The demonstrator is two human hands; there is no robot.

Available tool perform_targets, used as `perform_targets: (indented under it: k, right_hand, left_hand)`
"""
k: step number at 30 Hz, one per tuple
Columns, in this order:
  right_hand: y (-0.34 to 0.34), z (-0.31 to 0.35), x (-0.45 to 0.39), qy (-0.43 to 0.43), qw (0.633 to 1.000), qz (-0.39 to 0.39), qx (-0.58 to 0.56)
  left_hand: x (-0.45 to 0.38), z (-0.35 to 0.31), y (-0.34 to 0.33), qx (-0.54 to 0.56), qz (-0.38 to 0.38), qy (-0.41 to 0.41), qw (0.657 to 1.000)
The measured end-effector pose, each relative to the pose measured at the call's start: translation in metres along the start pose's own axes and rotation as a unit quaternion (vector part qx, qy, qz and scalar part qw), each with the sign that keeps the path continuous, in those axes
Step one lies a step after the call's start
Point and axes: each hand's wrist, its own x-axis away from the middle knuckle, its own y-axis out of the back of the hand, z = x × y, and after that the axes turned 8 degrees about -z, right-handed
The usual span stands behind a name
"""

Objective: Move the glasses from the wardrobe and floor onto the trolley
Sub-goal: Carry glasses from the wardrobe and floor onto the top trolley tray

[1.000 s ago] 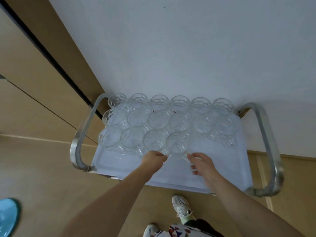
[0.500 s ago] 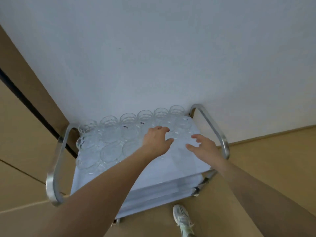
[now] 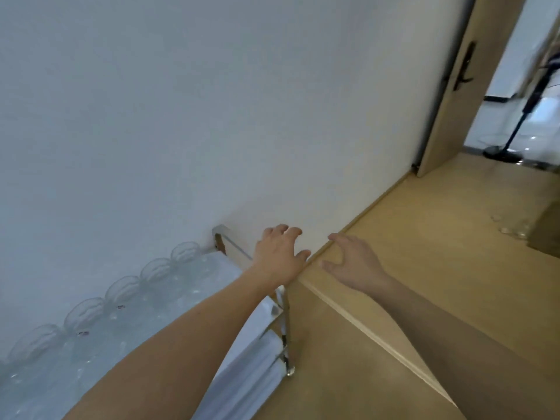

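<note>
The trolley, chrome-framed with white shelves, stands against the white wall at the lower left. Several clear glasses fill its top shelf in rows. My left hand hovers past the trolley's right handle, fingers loosely spread and holding nothing. My right hand is out over the wooden floor beside it, fingers also spread and empty. A few more glasses stand on the floor at the far right, blurred and small.
A wooden door with a dark handle stands open at the upper right, leading to a bright room with a black stand. A tan box edge sits by the floor glasses.
The view has swung right, away from the trolley toward the doorway. Both hands have left the glasses on the shelf and now hang empty beyond the trolley's right end.
</note>
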Motion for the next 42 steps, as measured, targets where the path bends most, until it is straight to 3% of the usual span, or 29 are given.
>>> perform_targets:
  k: [11, 17, 30, 42]
  right_hand:
    - [0.124, -0.224, 0.006, -0.184, 0.979, -0.071, 0.047]
    - [0.181, -0.316, 0.008, -0.248, 0.963, -0.082, 0.071]
    - [0.21, -0.425, -0.029, -0.331, 0.938, -0.089, 0.042]
    - [0.251, -0.514, -0.174, -0.379, 0.915, -0.128, 0.057]
  left_hand:
    - [-0.108, -0.236, -0.126, 0.037, 0.07, -0.179, 0.981]
    - [-0.144, -0.341, -0.181, 0.075, 0.108, -0.213, 0.968]
    - [-0.226, -0.435, -0.264, 0.067, 0.187, -0.262, 0.944]
    - [-0.402, -0.506, -0.322, 0.086, 0.202, -0.323, 0.921]
